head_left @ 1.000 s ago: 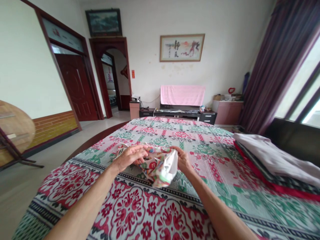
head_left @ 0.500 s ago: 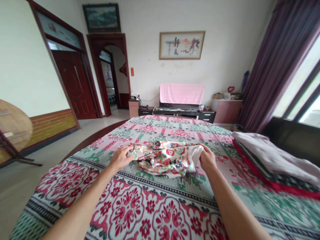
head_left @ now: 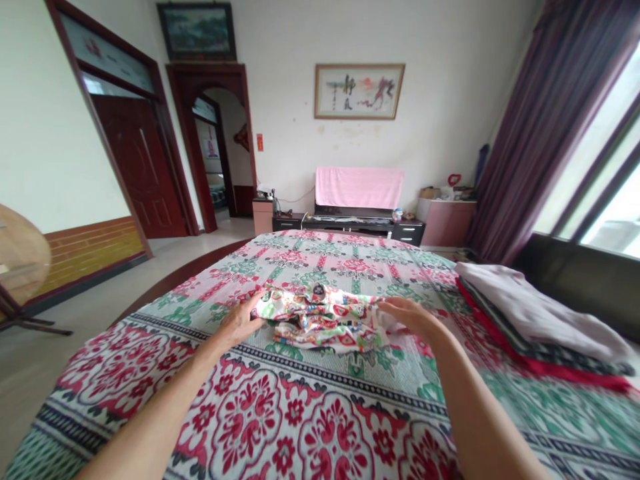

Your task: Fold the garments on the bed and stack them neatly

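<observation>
One printed cloth (head_left: 345, 311), long axis left-to-right

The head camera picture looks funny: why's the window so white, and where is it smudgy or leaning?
Head view: the window glares nearly white, likely bright daylight; head view, lower right: the patterned cover is smeared, maybe by camera movement; head view, sides: the red door and purple curtain lean, perhaps from a wide lens; head view, middle: the printed cloth looks clearer.
</observation>
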Available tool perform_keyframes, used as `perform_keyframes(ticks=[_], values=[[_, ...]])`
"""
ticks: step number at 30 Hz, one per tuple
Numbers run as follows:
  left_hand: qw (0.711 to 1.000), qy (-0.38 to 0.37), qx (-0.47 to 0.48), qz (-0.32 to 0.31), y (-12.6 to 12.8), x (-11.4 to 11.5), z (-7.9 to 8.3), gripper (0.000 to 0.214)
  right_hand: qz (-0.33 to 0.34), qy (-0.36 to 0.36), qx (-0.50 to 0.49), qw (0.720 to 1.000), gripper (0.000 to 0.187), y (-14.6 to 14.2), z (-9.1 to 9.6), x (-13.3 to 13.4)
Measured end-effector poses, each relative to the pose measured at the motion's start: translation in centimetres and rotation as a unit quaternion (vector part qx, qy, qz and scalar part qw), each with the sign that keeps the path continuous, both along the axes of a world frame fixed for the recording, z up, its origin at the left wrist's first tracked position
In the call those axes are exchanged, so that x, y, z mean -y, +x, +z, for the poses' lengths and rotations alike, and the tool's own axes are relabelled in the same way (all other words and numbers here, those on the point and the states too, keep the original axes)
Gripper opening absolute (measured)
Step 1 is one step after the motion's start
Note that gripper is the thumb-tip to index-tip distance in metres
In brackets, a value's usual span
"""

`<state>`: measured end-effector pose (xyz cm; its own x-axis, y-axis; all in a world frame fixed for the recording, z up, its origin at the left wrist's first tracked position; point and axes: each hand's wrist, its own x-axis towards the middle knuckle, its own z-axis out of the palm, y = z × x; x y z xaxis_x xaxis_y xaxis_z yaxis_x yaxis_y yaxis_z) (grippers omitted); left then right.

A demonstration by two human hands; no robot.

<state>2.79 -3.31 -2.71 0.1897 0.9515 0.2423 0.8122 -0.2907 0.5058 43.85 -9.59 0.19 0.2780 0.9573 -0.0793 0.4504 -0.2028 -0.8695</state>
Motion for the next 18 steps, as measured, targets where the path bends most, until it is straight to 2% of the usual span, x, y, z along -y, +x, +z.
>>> perform_keyframes(ticks=[3,5,9,12,15,18], values=[[0.998,0.018,0.052,0.021,0.4,-0.6,-0.2,0.055,0.034,-0.107,0.038,0.993,0.05,-0.3,1.9,1.2],[0.993,0.014,0.112,0.024,0.4,-1.1,-0.3,0.047,0.071,-0.144,0.04,0.986,0.058,-0.9,2.7,1.7],[0.98,0.01,0.192,0.054,0.1,-1.5,0.1,0.036,0.142,-0.142,0.053,0.978,0.083,-2.8,3.1,1.9],[0.966,0.006,0.24,0.093,0.1,-1.3,1.1,0.032,0.182,-0.096,0.074,0.976,0.079,-3.6,2.9,1.4],[0.929,-0.011,0.359,0.092,0.1,-0.7,2.6,0.034,0.136,-0.018,0.12,0.983,0.06,-2.3,3.2,0.7],[0.868,-0.056,0.49,0.058,0.3,-0.1,3.9,0.035,-0.017,0.052,0.202,0.978,0.048,0.2,3.8,0.2]])
